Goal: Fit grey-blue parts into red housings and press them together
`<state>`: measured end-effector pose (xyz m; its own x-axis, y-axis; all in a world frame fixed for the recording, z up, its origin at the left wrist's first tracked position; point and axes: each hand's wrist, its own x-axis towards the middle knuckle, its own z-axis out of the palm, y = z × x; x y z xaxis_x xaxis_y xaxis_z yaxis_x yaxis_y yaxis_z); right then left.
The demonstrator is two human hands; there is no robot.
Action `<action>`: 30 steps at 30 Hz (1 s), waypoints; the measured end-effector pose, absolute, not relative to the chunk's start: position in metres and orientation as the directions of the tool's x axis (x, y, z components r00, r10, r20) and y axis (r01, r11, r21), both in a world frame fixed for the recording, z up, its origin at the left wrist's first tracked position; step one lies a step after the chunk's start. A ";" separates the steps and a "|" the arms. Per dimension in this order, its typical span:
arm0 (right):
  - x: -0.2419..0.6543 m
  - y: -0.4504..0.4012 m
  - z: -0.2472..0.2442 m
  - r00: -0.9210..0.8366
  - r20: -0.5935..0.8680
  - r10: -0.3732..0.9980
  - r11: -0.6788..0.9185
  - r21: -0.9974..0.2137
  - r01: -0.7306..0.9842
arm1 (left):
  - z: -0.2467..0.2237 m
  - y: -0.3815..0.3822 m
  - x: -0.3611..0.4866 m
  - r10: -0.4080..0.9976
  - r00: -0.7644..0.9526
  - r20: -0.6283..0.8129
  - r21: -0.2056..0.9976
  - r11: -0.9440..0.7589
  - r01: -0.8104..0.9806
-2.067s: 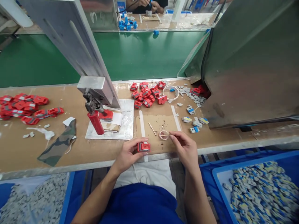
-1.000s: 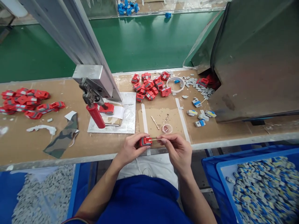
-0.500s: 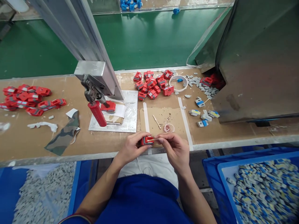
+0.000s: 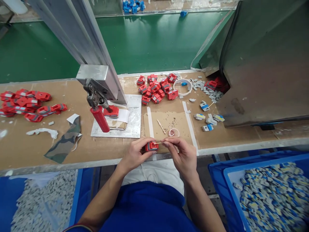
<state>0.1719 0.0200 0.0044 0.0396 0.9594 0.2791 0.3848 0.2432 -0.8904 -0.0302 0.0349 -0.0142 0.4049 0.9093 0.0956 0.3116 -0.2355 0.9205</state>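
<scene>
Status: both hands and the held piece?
Left hand gripping red piece. Right hand pinching thin stick, tip at piece. Small dish just beyond, not in the way.

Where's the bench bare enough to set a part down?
Bare bench lies between the camo cloth, metal plate and left hand, and right of the grey-blue parts, in front of the cabinet. Crowded: behind the cardboard, toward the cabinet, with red blocks, tape roll and grey chips.
</scene>
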 end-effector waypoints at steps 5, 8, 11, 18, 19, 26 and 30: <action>0.180 0.018 0.010 -0.002 0.274 0.962 0.244 -0.856 0.456 | -0.015 0.035 -0.031 0.909 0.406 0.096 0.919 -0.238 0.315; 0.182 0.016 0.012 -0.025 0.266 0.964 0.247 -0.855 0.455 | -0.016 0.035 -0.031 0.910 0.404 0.092 0.918 -0.235 0.319; 0.181 0.015 0.014 -0.028 0.283 0.959 0.265 -0.853 0.450 | -0.017 0.035 -0.031 0.910 0.403 0.099 0.918 -0.240 0.316; 0.181 0.018 0.010 0.004 0.306 0.952 0.270 -0.845 0.461 | -0.016 0.034 -0.030 0.908 0.406 0.100 0.917 -0.243 0.318; 0.181 0.018 0.010 0.002 0.308 0.951 0.272 -0.843 0.464 | -0.016 0.034 -0.030 0.907 0.409 0.100 0.917 -0.244 0.316; 0.181 0.016 0.017 -0.048 0.307 0.950 0.291 -0.823 0.488 | -0.017 0.034 -0.030 0.901 0.414 0.132 0.913 -0.274 0.304; 0.178 0.015 0.021 -0.069 0.309 0.949 0.302 -0.819 0.488 | -0.018 0.035 -0.030 0.893 0.423 0.154 0.904 -0.301 0.305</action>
<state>0.1785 0.0150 0.0207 -0.0688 0.9487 0.3087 0.4876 0.3019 -0.8192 -0.0304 0.0350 -0.0185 0.4227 0.8930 0.1543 0.3052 -0.3006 0.9036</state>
